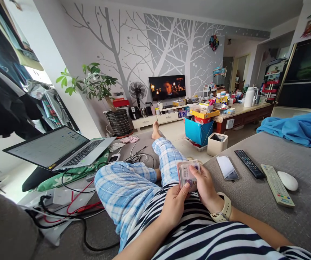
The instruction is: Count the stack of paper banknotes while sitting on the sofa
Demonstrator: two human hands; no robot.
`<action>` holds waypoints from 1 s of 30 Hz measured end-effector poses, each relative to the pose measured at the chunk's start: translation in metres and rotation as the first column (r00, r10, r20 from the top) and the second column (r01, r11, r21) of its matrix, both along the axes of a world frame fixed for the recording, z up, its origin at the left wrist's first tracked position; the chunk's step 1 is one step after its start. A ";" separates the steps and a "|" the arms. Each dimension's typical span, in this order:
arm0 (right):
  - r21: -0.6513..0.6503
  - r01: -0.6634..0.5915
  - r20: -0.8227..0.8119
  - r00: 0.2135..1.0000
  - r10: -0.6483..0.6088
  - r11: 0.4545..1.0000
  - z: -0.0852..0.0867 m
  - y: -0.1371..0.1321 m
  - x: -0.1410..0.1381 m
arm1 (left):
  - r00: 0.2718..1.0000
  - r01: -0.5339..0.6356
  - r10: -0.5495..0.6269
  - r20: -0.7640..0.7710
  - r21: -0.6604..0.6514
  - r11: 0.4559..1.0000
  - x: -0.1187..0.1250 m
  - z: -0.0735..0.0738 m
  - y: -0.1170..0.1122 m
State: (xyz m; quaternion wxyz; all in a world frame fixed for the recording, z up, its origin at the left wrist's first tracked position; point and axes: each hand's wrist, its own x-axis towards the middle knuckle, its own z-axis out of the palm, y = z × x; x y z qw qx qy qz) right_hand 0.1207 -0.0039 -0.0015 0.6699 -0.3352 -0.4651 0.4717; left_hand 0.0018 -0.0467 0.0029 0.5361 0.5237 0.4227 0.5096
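Note:
A stack of banknotes (187, 172) stands upright above my lap, held between both hands. My left hand (174, 206) grips its lower edge, thumb pressed on the front note. My right hand (205, 187), with a pale watch on the wrist, closes on the stack's right side, fingers curled round it. I sit on a grey sofa (266, 213) in blue checked trousers (134, 187) and a striped top.
On the sofa to my right lie a phone (227, 167), a black remote (249, 164), a white remote (277, 185) and a white mouse (288, 180). An open laptop (60, 148) rests on a cushion at left, above tangled cables (71, 209). A blue blanket (298, 130) lies at far right.

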 end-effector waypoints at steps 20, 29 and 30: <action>-0.037 -0.036 -0.071 0.997 0.033 0.999 0.002 0.007 0.012 | 0.987 -0.035 0.058 0.152 -0.148 0.988 0.022 -0.007 0.020; -0.091 -0.033 -0.102 0.995 0.023 0.995 -0.010 0.013 0.004 | 0.924 -0.203 0.263 0.276 -0.228 0.952 0.010 -0.008 0.023; -0.080 -0.035 -0.083 0.996 0.028 0.996 -0.011 0.014 0.004 | 0.918 -0.217 0.279 0.281 -0.233 0.948 0.009 -0.009 0.024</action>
